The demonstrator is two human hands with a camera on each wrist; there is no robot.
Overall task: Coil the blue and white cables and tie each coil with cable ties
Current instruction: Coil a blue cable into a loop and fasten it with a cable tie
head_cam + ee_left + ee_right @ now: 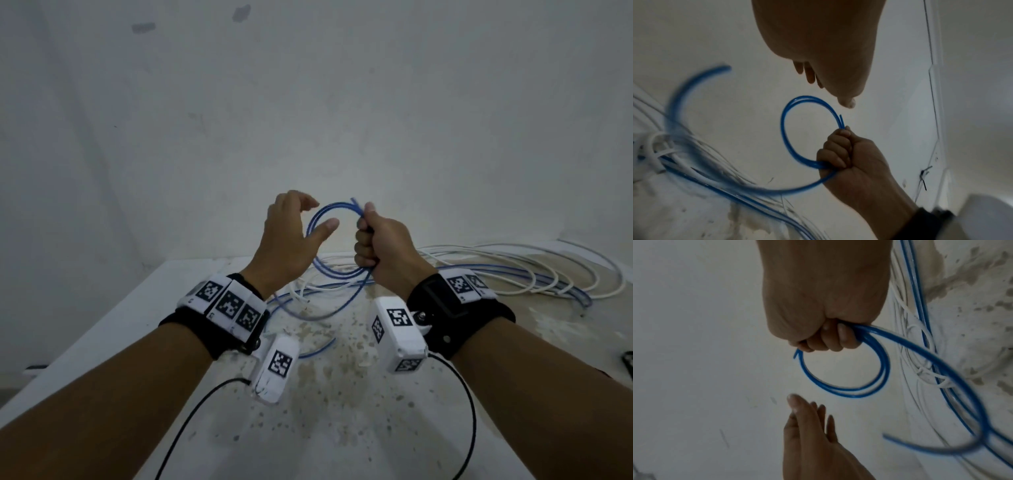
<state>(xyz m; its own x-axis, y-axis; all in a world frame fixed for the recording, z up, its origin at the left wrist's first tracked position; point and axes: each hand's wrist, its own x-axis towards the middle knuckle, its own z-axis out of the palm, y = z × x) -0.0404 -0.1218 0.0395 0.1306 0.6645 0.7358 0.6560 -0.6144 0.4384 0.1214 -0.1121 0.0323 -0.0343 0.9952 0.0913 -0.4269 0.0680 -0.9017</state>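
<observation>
My right hand (373,240) is fisted round a small coil of blue cable (317,222), held up above the table; its cut end pokes out above the thumb. The same blue coil (786,134) and the gripping right hand (849,154) show in the left wrist view, and the coil (846,389) again in the right wrist view. My left hand (294,236) hovers just left of the loop, fingers spread and relaxed, holding nothing. The rest of the blue cable trails down to the tabletop among loose white cable (513,270).
A stained white table (342,394) meets a pale wall behind. Tangled white and blue cable loops spread over its right rear part. A small dark object (628,363) sits at the right edge. Black wrist-camera leads hang below both forearms.
</observation>
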